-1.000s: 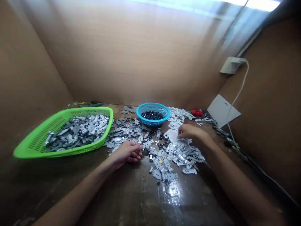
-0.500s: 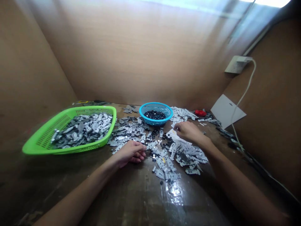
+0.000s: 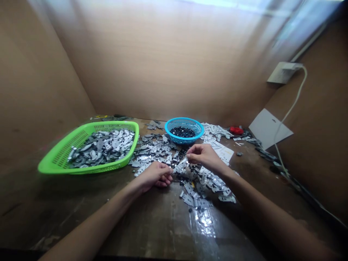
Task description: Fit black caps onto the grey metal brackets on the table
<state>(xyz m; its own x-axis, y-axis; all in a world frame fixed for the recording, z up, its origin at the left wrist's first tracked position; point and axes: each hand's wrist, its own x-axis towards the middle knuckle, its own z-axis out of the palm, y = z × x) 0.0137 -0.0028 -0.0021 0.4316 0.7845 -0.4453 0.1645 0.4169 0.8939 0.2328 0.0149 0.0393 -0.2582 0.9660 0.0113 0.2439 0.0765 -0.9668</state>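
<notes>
One grey part (image 3: 181, 165) lies between the person's two hands, over the middle of the brown table (image 3: 152, 224). The left hand (image 3: 157, 175) has thumb and forefinger brought together on the near end of this part; the other fingers are curled beneath. The right hand (image 3: 204, 156) is above the far end, thumb and forefinger drawn together close to it; whether they have hold of anything cannot be told.

Loose grey parts (image 3: 153, 150) are spread between a green basket (image 3: 84, 171) and the left hand. A further heap of grey parts (image 3: 214, 181) lies beneath the right wrist. Small black pieces (image 3: 182, 154) are scattered among the loose parts, just in front of a blue basket (image 3: 201, 132).

The green basket, at the left, contains many grey parts; the blue basket, at the back, contains small black pieces. A white printed sheet (image 3: 226, 152) lies flat beyond the right hand. A red object (image 3: 236, 130) is near the back wall, and a white card (image 3: 269, 128) leans at the right wall.
</notes>
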